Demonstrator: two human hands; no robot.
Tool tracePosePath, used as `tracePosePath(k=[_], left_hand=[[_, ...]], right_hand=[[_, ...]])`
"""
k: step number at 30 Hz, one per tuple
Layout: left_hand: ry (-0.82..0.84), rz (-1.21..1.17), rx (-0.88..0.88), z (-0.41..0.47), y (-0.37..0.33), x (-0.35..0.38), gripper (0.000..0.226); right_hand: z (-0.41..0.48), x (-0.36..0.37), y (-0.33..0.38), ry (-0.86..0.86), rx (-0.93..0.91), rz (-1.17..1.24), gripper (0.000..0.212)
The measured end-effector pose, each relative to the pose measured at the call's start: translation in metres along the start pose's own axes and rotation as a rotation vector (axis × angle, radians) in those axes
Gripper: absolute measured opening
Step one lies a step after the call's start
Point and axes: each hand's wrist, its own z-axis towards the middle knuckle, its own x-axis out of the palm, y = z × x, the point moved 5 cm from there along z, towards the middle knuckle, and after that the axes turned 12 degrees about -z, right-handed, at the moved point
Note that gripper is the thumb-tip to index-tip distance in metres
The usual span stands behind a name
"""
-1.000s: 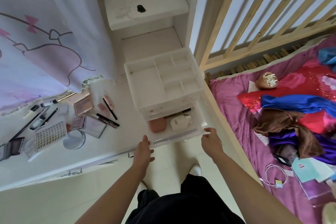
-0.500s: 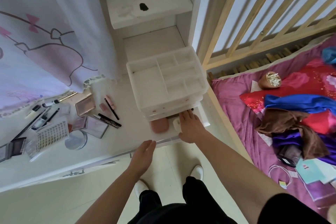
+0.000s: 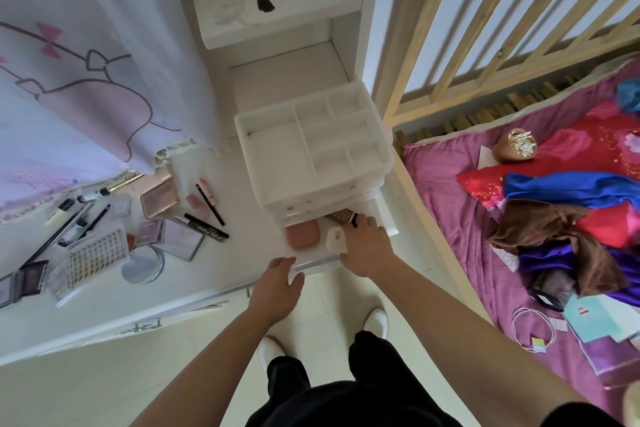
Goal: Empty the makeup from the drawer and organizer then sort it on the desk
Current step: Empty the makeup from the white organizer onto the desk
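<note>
The white desk (image 3: 235, 263) carries a white organizer (image 3: 311, 156) at its right end. Just left of the organizer lie a black pencil (image 3: 210, 204), a black lettered tube (image 3: 206, 227) and a pink compact (image 3: 159, 199). Farther left lie a round disc (image 3: 143, 265), a lash tray (image 3: 93, 255) and a dark palette (image 3: 24, 282)

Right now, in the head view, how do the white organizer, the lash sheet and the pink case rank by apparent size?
1. white organizer
2. lash sheet
3. pink case, clearly the smallest.
</note>
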Motion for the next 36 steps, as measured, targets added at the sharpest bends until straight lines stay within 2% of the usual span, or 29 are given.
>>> tracePosePath(k=[4,7,12,17,21,24,26,28,31,36], left_hand=[[0.011,0.02,-0.006,-0.004,0.0,0.003,0.053],[0.019,0.036,-0.002,-0.01,0.003,0.001,0.053],[0.037,0.083,0.001,-0.013,0.005,-0.002,0.051],[0.029,0.096,-0.039,-0.01,0.004,-0.002,0.051],[0.028,0.108,-0.061,-0.007,0.004,-0.001,0.051],[-0.035,0.277,-0.006,-0.007,-0.004,-0.001,0.052],[-0.095,0.431,0.094,-0.005,-0.018,-0.001,0.051],[-0.066,0.562,0.181,0.001,-0.034,0.006,0.049],[0.038,0.629,0.15,0.022,-0.046,0.017,0.05],[0.071,0.556,0.034,0.045,-0.043,0.029,0.078]], right_hand=[[0.01,0.005,-0.003,0.005,0.013,0.112,0.107],[0.019,0.012,0.0,0.039,0.017,0.106,0.118],[0.021,0.014,-0.005,-0.002,0.006,0.122,0.098],[0.019,0.01,-0.001,0.057,0.066,0.098,0.098],[0.019,0.004,-0.007,0.041,0.103,0.162,0.077],[0.018,-0.009,-0.01,0.055,0.092,0.181,0.06],[0.012,-0.02,-0.014,0.062,0.093,0.179,0.044],[0.003,-0.024,-0.018,0.086,0.107,0.197,0.031],[-0.016,-0.023,-0.027,0.117,0.138,0.229,0.03],[-0.043,-0.021,-0.048,0.139,0.197,0.276,0.038]])
